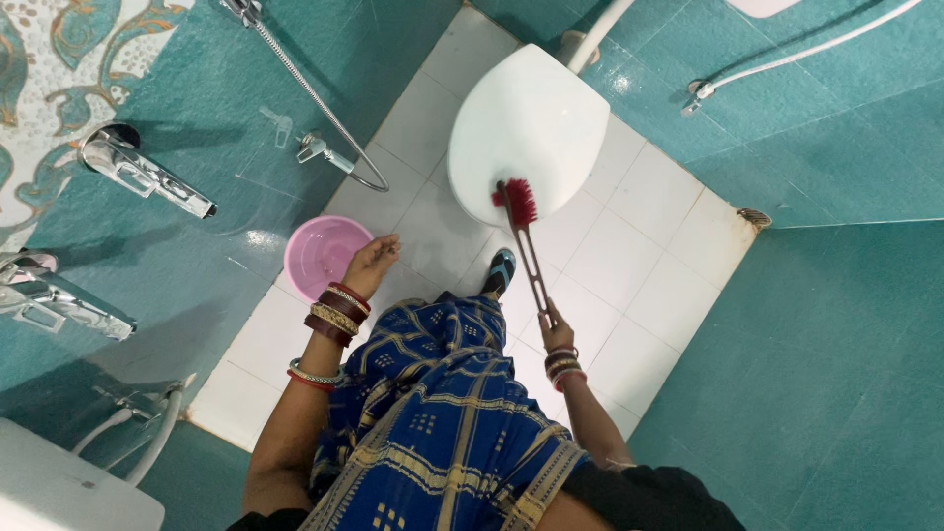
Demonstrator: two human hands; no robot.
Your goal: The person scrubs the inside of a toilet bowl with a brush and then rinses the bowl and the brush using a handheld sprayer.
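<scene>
The red-bristled toilet brush (525, 248) lies with its bristle head against the front edge of the closed white toilet lid (526, 123), its long handle running back down to the right hand (557, 332), whose fingers are clamped around the handle's end. Just beside that grip, toward the person's body, a foot in a blue sandal (500, 272) stands on the white floor tiles (649, 197). Farther across from the grip, the left hand (371, 265) hangs loosely with fingers partly curled, holding nothing, at the rim of a pink plastic basin (320, 253). Beyond the basin, chrome taps (138, 169) and a metal hose (315, 98) stand out from the teal wall.
</scene>
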